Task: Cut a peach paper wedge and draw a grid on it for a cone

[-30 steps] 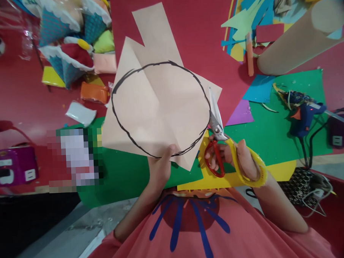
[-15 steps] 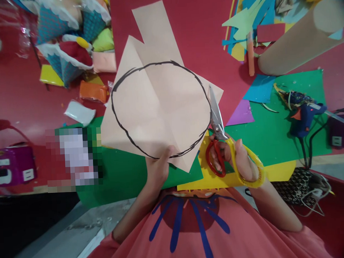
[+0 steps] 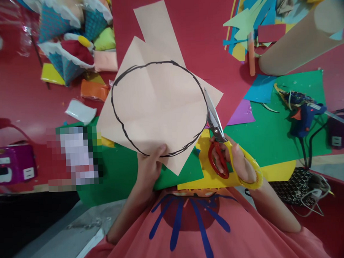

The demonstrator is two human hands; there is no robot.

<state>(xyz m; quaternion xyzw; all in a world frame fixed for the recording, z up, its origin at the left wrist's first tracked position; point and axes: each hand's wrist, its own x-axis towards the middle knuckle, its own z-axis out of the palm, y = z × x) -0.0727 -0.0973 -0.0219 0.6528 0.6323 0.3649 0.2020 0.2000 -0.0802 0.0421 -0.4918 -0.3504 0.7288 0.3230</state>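
The peach paper sheet (image 3: 159, 106) is held up over the red table (image 3: 222, 35), the left hand (image 3: 148, 170) pinching its near edge just under the drawn black circle (image 3: 126, 136). The right hand (image 3: 236, 162) grips the scissors (image 3: 219, 142) through their red and yellow loops. Judging by the ring, little is cut: the blades sit at the circle's right side, with nearly the whole outline (top, left, near side) left to do. The scissors' long axis runs near-to-far, tips pointing away and slightly left. A blue glue gun (image 3: 302, 113) lies far right.
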